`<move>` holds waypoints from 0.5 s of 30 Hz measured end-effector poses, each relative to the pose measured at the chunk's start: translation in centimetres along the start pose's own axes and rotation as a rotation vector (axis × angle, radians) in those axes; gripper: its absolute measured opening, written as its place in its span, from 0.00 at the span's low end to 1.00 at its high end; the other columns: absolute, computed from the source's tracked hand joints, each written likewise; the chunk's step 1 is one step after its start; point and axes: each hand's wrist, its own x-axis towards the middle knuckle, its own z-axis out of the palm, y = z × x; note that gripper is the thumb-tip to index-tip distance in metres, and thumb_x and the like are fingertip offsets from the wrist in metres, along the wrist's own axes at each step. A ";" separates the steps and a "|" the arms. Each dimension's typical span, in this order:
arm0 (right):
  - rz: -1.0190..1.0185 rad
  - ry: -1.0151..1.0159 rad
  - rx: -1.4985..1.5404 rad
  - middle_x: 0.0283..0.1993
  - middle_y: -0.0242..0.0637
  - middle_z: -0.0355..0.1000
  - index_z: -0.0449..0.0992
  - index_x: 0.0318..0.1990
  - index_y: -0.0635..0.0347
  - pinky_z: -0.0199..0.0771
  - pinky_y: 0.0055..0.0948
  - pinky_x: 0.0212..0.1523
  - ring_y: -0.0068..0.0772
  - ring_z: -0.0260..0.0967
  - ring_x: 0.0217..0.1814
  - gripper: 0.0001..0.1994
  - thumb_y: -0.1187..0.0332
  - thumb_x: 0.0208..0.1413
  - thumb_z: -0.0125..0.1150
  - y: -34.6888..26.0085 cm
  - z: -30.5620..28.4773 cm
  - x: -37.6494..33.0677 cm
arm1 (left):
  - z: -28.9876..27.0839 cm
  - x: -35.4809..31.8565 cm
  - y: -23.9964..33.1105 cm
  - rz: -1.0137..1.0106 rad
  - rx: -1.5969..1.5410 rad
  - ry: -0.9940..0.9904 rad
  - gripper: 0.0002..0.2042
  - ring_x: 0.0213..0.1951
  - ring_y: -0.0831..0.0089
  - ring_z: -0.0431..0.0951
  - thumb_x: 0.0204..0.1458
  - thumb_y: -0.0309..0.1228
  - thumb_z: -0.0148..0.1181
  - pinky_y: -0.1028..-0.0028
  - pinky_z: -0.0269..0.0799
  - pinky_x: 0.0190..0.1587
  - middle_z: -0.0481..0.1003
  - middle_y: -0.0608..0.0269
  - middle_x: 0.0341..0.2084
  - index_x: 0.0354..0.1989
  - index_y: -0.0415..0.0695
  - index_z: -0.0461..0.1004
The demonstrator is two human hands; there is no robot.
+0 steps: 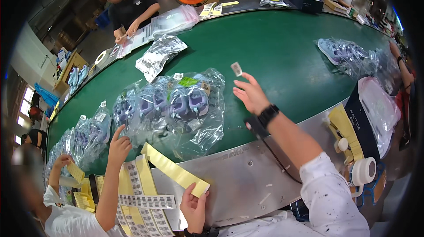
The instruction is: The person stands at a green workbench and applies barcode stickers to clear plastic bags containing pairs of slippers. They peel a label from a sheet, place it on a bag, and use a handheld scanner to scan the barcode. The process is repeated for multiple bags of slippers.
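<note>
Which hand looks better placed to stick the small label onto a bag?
Probably the right hand: it has the small label out over the green surface, near the bagged shoes. The left hand grips a yellow strip.

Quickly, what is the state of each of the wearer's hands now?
Left hand: closed, holding a yellow label backing strip.
Right hand: open, with a small white barcode label at its fingers.

White lettering on a dark box (363, 128), barcodes on label strips (147, 201), barcode on a small label (236, 69)
</note>
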 end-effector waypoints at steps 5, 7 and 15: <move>0.161 0.029 -0.116 0.47 0.53 0.68 0.35 0.70 0.47 0.79 0.35 0.35 0.41 0.74 0.38 0.45 0.76 0.53 0.61 1.3 3.0 6.8 | 0.6 0.0 0.1 -0.008 0.047 0.049 0.20 0.47 0.61 0.76 0.53 0.15 0.51 0.67 0.77 0.49 0.72 0.47 0.45 0.56 0.31 0.62; -0.004 0.128 -0.252 0.40 0.48 0.71 0.44 0.69 0.50 0.78 0.32 0.27 0.36 0.73 0.31 0.42 0.83 0.49 0.58 2.7 3.5 10.1 | 0.9 0.1 0.0 -0.009 0.053 0.052 0.20 0.46 0.61 0.76 0.53 0.15 0.50 0.66 0.77 0.48 0.72 0.46 0.45 0.55 0.31 0.62; -0.034 0.163 -0.669 0.41 0.41 0.72 0.61 0.63 0.57 0.77 0.27 0.24 0.31 0.74 0.33 0.37 0.84 0.41 0.62 -2.5 -1.0 11.0 | 0.2 0.3 -0.6 -0.007 0.084 0.041 0.20 0.45 0.60 0.76 0.51 0.15 0.47 0.65 0.79 0.44 0.72 0.46 0.45 0.55 0.30 0.63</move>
